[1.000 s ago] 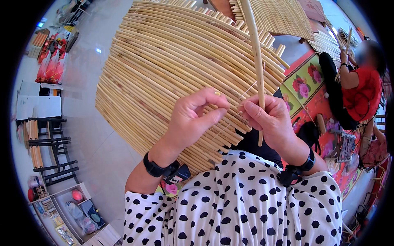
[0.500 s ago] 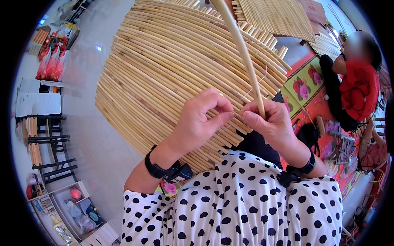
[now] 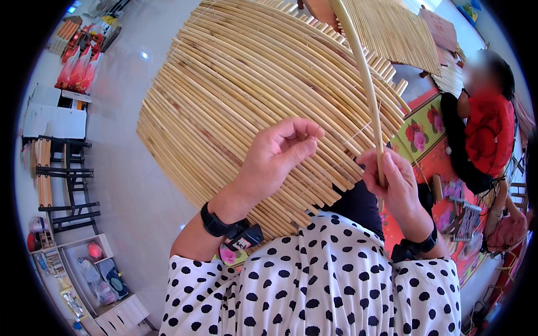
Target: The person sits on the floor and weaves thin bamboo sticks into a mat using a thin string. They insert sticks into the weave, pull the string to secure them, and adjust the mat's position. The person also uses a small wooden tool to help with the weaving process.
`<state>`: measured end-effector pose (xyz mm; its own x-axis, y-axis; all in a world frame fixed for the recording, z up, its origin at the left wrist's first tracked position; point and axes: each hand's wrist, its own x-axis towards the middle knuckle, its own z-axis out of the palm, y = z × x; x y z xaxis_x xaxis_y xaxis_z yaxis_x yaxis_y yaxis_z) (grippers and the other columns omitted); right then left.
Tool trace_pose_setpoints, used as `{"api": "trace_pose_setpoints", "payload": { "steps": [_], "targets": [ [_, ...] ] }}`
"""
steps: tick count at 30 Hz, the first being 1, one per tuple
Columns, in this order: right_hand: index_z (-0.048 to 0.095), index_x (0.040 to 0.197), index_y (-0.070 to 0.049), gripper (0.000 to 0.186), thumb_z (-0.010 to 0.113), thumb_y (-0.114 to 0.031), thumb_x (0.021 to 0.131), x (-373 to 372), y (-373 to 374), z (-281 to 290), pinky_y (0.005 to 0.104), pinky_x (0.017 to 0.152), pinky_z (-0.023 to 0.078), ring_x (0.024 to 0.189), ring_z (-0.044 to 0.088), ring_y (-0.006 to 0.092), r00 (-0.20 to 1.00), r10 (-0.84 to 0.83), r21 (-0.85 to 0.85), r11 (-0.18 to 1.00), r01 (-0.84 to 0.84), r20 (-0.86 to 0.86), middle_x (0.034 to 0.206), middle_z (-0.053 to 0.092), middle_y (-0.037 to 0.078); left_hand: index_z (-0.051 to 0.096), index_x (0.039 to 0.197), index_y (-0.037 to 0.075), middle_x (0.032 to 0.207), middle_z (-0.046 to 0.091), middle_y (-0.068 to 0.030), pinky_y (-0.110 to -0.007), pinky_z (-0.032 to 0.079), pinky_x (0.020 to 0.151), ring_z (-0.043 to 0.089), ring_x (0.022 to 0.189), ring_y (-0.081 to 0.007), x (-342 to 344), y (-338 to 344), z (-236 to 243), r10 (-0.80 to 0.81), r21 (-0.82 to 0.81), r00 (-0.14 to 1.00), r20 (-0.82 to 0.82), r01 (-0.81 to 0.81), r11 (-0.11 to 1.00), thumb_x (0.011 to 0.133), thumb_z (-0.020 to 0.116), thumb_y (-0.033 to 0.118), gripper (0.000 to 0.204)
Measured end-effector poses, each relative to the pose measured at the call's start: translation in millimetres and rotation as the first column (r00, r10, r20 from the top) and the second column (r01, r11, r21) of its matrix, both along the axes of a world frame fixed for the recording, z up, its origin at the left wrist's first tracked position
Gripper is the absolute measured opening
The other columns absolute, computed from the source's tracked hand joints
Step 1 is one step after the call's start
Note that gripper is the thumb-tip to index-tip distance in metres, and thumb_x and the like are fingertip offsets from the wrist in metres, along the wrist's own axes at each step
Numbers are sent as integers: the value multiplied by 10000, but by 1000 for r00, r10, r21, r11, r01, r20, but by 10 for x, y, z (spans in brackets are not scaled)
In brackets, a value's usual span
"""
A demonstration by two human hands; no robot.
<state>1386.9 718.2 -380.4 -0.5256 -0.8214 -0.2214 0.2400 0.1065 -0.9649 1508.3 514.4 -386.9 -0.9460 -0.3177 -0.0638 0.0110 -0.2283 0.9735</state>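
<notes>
A mat of straw-coloured reed sticks, bound side by side with thin string, spreads in front of me and reaches to my lap. My left hand is over its near part, thumb and forefinger pinched on a fine thread that barely shows. Beside the mat's near right edge, my right hand is closed around the lower end of one long loose reed stick. That stick stands up across the mat's right side, its top running out of view. A loose strand of string crosses the reeds between the hands.
At the right, a person in red sits on a floral mat, near a small frame strung with cords. Another reed mat lies at the back. Folded black-framed stools and an open drawer unit line the left.
My right hand has drawn away from the left, moving right and slightly down with the reed stick. The left hand keeps its pinch in nearly the same place.
</notes>
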Motion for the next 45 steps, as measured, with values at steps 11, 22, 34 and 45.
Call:
{"api": "trace_pose_setpoints", "payload": {
  "steps": [11, 22, 34, 45],
  "targets": [
    [582, 746, 2, 484, 403, -388, 970, -9, 723, -455, 262, 483, 358, 498, 459, 116, 873, 201, 301, 951, -65, -445, 551, 482, 40, 541, 972, 42, 948, 613, -106, -331, 471, 854, 587, 919, -182, -17, -60, -227, 18, 264, 970, -244, 49, 963, 913, 560, 115, 96],
    [597, 772, 14, 252, 469, -165, 893, -161, 1248, -1006, 290, 488, 391, 504, 513, 182, 792, 199, 419, 904, 79, -578, 580, 515, 107, 515, 973, 56, 1089, 604, -189, -337, 493, 857, 607, 1004, -222, 48, -112, -148, 85, 143, 931, -355, -36, 989, 930, 533, 129, 86],
    [608, 934, 10, 178, 620, -99, 794, -146, 1130, -1089, 353, 639, 480, 701, 592, 319, 613, 351, 438, 899, -8, -708, 768, 580, 144, 541, 914, 49, 798, 622, -83, -310, 497, 803, 665, 905, -232, 213, 125, 51, -94, -345, 927, -363, -40, 938, 846, 589, -59, 136],
    [598, 984, 0, 197, 591, -35, 790, 155, 449, -447, 343, 482, 418, 528, 519, 254, 513, 164, 92, 982, -164, -842, 655, 511, 97, 561, 884, 75, 805, 654, -83, -335, 475, 856, 678, 775, -201, 153, 314, 11, -229, -541, 902, -367, -7, 841, 780, 618, -82, 197]
  ]
}}
